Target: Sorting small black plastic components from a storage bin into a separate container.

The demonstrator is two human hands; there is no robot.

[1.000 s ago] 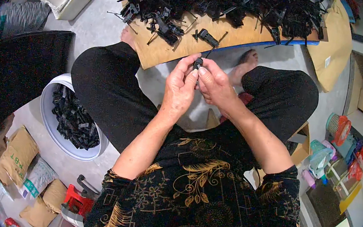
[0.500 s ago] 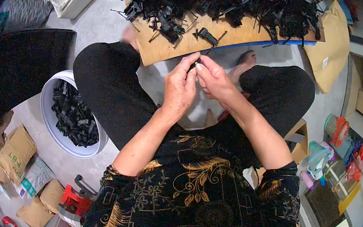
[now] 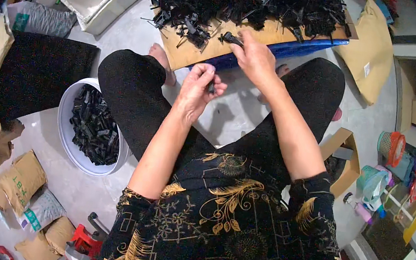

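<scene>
My left hand is closed in front of the board's near edge, its curled fingers around a small black plastic piece that is mostly hidden. Farther forward, my right hand reaches over the wooden board. Its thumb and fingers close about the right end of a black plastic part lying near that edge. Just beyond sits a large heap of black plastic parts, many with thin rods sticking out.
A white bucket of black plastic pieces stands by my left knee. Brown and grey bags lie at lower left. On the right are an open cardboard box and a large tan sack. Blue material shows under the board.
My hands have parted: the right went forward to the black part on the board, while the left drew slightly back and stays closed. The whole view has shifted a little.
</scene>
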